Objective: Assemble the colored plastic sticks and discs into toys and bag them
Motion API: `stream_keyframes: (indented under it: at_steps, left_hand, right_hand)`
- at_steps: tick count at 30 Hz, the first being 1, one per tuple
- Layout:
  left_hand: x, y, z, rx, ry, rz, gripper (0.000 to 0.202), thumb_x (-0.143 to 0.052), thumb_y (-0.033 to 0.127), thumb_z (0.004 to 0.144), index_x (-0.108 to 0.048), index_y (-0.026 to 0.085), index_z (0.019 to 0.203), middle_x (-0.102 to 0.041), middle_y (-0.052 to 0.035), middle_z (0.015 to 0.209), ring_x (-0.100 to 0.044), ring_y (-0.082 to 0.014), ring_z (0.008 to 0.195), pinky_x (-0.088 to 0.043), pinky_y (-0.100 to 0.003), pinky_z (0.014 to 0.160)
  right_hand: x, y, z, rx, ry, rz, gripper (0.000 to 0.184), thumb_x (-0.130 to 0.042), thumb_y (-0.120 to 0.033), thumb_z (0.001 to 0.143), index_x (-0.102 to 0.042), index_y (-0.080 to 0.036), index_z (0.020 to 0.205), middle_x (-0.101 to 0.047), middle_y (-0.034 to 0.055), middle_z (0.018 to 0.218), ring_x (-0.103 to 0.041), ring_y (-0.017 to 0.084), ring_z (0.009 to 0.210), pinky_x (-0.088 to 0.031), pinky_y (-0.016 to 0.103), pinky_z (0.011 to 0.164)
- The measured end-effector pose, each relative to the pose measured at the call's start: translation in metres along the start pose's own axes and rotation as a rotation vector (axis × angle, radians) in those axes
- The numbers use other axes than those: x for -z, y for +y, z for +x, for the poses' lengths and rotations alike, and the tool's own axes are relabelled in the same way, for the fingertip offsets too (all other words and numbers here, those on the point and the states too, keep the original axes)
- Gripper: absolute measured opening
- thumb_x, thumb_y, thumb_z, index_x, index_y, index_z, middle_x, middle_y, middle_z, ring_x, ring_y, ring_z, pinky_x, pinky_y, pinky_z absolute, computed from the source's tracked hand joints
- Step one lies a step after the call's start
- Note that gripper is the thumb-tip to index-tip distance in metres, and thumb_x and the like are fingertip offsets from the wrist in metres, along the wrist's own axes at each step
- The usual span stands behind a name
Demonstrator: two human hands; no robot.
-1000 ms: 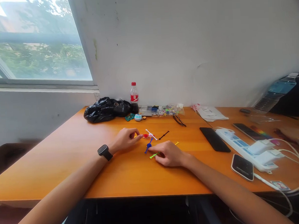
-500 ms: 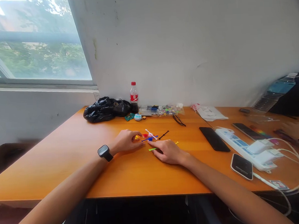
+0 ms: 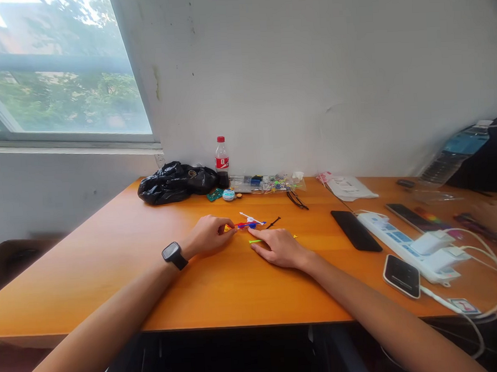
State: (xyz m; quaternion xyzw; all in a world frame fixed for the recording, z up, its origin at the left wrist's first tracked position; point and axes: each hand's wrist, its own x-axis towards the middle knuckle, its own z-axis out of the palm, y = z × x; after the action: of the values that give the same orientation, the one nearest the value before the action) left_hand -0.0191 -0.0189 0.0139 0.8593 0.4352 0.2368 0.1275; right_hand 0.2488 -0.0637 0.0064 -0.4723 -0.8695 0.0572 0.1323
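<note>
On the table (image 3: 188, 300), the blue piece (image 3: 254, 225) is touched by the right hand (image 3: 279, 248), index finger outstretched; the left hand (image 3: 207, 234) is narrowed beside the red piece (image 3: 241, 225). Whether anything is gripped cannot be told.

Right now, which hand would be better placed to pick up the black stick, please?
Probably the right hand: the black stick lies just beyond it, while the left hand is farther away.

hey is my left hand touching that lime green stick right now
Apart: in the head view, a strip of wooden tabletop shows between the left hand and the green stick.
</note>
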Motion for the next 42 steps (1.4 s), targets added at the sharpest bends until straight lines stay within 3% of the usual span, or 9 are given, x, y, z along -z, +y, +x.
stream_keyframes:
  at_steps: [9, 13, 16, 19, 23, 29, 33, 37, 42]
  left_hand:
    - [-0.002, 0.005, -0.002, -0.111, -0.046, -0.091, 0.052, -0.048, 0.048, 0.103, -0.059, 0.017, 0.063, -0.049, 0.0011, 0.056, -0.030, -0.0116, 0.056, -0.022, -0.029, 0.056]
    - [0.005, 0.009, -0.004, -0.189, -0.195, -0.197, 0.033, -0.044, 0.030, 0.097, -0.067, 0.018, 0.076, -0.066, -0.0020, 0.073, -0.050, -0.0144, 0.065, -0.037, -0.027, 0.065]
    - [0.005, 0.011, -0.006, -0.228, -0.248, -0.278, 0.034, -0.037, 0.021, 0.093, -0.070, 0.019, 0.087, -0.071, -0.0041, 0.087, -0.060, -0.0189, 0.078, -0.044, -0.028, 0.077]
    - [-0.001, 0.015, -0.006, -0.227, -0.216, -0.313, 0.036, -0.035, 0.021, 0.096, -0.071, 0.019, 0.098, -0.070, -0.0050, 0.091, -0.061, -0.0214, 0.084, -0.046, -0.030, 0.083]
    - [-0.011, 0.021, -0.006, -0.218, -0.149, -0.364, 0.035, -0.040, 0.029, 0.103, -0.071, 0.020, 0.114, -0.071, -0.0085, 0.108, -0.063, -0.0226, 0.096, -0.048, -0.032, 0.089]
    - [-0.024, 0.020, -0.005, -0.223, -0.088, -0.442, 0.025, -0.061, 0.035, 0.099, -0.077, 0.018, 0.107, -0.068, -0.0100, 0.105, -0.065, -0.0180, 0.087, -0.052, -0.029, 0.081]
    - [-0.031, 0.017, -0.004, -0.216, -0.043, -0.550, 0.023, -0.070, 0.036, 0.094, -0.078, 0.018, 0.106, -0.068, -0.0097, 0.107, -0.067, -0.0168, 0.088, -0.056, -0.028, 0.082]
    - [-0.033, 0.016, -0.002, -0.270, 0.000, -0.532, 0.015, -0.075, 0.031, 0.091, -0.078, 0.019, 0.101, -0.074, -0.0068, 0.104, -0.069, -0.0183, 0.095, -0.055, -0.030, 0.091]
    - [-0.033, 0.013, -0.005, -0.229, -0.067, -0.457, 0.027, -0.080, 0.035, 0.087, -0.077, 0.020, 0.109, -0.077, -0.0054, 0.103, -0.070, -0.0189, 0.092, -0.055, -0.027, 0.084]
  right_hand:
    - [0.001, 0.004, 0.000, 0.002, -0.016, 0.006, 0.056, -0.052, -0.048, 0.104, -0.055, -0.026, 0.156, -0.073, 0.0119, 0.136, -0.072, 0.033, 0.117, -0.053, 0.038, 0.092]
    - [0.001, 0.009, -0.001, 0.022, -0.003, 0.062, 0.050, -0.055, -0.047, 0.103, -0.061, -0.027, 0.148, -0.073, 0.0100, 0.136, -0.072, 0.030, 0.117, -0.052, 0.037, 0.095]
    - [0.004, 0.011, -0.003, 0.007, 0.000, 0.107, 0.039, -0.056, -0.045, 0.102, -0.068, -0.026, 0.134, -0.080, 0.0083, 0.117, -0.075, 0.027, 0.101, -0.051, 0.032, 0.085]
    - [0.010, 0.011, -0.005, -0.028, 0.012, 0.140, 0.031, -0.056, -0.042, 0.102, -0.068, -0.024, 0.124, -0.079, 0.0065, 0.101, -0.073, 0.024, 0.085, -0.046, 0.029, 0.075]
    - [0.016, 0.010, -0.006, -0.023, 0.027, 0.186, 0.023, -0.056, -0.036, 0.101, -0.065, -0.023, 0.118, -0.076, 0.0051, 0.101, -0.069, 0.020, 0.081, -0.043, 0.027, 0.073]
    - [0.013, 0.019, -0.004, -0.071, 0.043, 0.189, 0.017, -0.047, -0.026, 0.102, -0.063, -0.023, 0.108, -0.070, 0.0014, 0.085, -0.061, 0.018, 0.072, -0.037, 0.027, 0.068]
    - [0.009, 0.025, -0.002, -0.061, 0.076, 0.214, 0.021, -0.044, -0.027, 0.105, -0.065, -0.022, 0.107, -0.070, 0.0025, 0.087, -0.061, 0.018, 0.074, -0.039, 0.027, 0.070]
    - [0.006, 0.027, -0.001, 0.023, 0.144, 0.266, 0.023, -0.048, -0.027, 0.105, -0.069, -0.024, 0.112, -0.075, 0.0060, 0.105, -0.068, 0.021, 0.090, -0.046, 0.030, 0.081]
    - [0.006, 0.027, -0.001, -0.007, 0.152, 0.281, 0.028, -0.045, -0.025, 0.106, -0.067, -0.023, 0.123, -0.076, 0.0082, 0.113, -0.069, 0.022, 0.093, -0.047, 0.031, 0.082]
